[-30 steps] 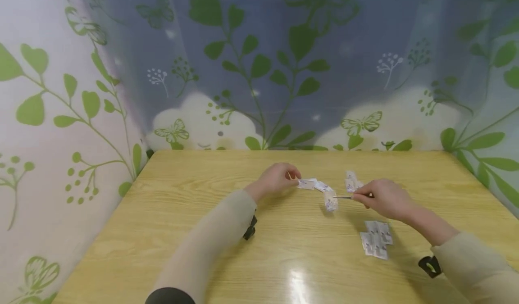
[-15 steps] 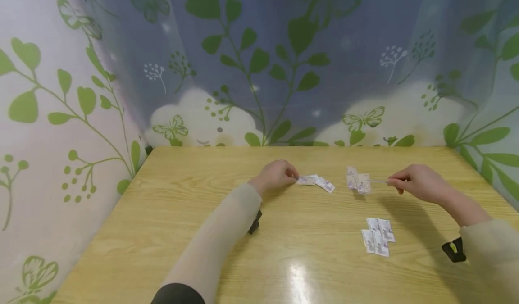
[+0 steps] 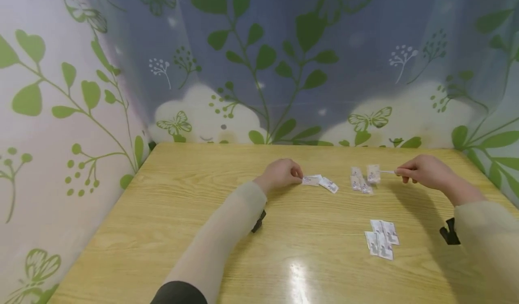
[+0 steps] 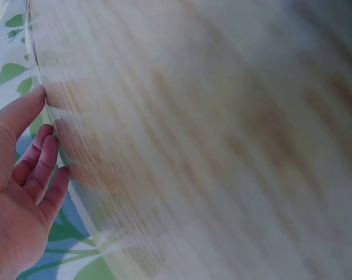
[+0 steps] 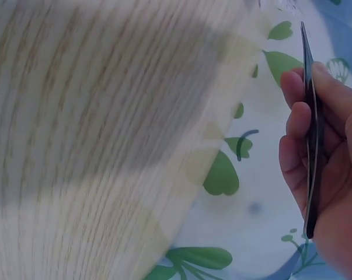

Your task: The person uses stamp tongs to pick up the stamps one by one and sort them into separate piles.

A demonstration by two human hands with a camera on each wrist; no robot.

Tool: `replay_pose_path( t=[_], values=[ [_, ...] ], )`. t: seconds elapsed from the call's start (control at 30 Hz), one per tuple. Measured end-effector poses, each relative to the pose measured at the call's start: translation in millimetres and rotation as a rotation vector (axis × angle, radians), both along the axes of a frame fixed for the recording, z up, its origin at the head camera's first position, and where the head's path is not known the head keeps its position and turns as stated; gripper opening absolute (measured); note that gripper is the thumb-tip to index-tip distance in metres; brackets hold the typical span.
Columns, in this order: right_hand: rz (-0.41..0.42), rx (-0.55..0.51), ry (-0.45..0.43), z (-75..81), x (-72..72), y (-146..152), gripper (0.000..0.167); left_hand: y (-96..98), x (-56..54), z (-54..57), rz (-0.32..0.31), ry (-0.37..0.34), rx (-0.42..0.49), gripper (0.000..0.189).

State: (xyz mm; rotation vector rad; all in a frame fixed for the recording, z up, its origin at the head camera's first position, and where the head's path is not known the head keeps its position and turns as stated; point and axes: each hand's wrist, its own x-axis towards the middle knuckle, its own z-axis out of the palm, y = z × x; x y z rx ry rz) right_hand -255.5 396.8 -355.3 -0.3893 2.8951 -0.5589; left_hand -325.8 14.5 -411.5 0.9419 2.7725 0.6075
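Observation:
My right hand (image 3: 425, 173) pinches slim dark tweezers (image 5: 313, 140) between thumb and fingers. At the tweezer tips in the head view is a small white printed sachet (image 3: 373, 174), beside a back right group of similar sachets (image 3: 356, 183). My left hand (image 3: 281, 174) lies low over the table, its fingertips right at the left edge of a sachet (image 3: 310, 181). Another sachet (image 3: 329, 185) overlaps that one's right end at a slant. In the left wrist view, the left hand's thumb and loosely bent fingers (image 4: 44, 166) stand apart.
A tight cluster of several sachets (image 3: 381, 238) lies nearer the front on the right. The wooden table (image 3: 182, 232) meets a patterned cloth backdrop (image 3: 259, 92) at its far edge. Black wrist mounts (image 3: 450, 232) hang below the sleeves.
My right hand has carried a sachet in the tweezers from the right end of the left row over to the back right group. My left hand has stayed almost in place.

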Motion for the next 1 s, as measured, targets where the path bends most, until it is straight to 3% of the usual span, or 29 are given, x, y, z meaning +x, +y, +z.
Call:
replay_pose_path(
  t=[0.43,1.0],
  values=[
    [0.042,0.039,0.023,-21.1,-12.4,-6.3,0.025,3.6,5.7,-1.9,0.026,-0.017,-0.002,0.009],
    [0.018,0.083,0.015,-13.3,-6.4,-4.0,0.028,3.6,5.5,2.1,0.038,-0.005,-0.001,0.009]
  ],
)
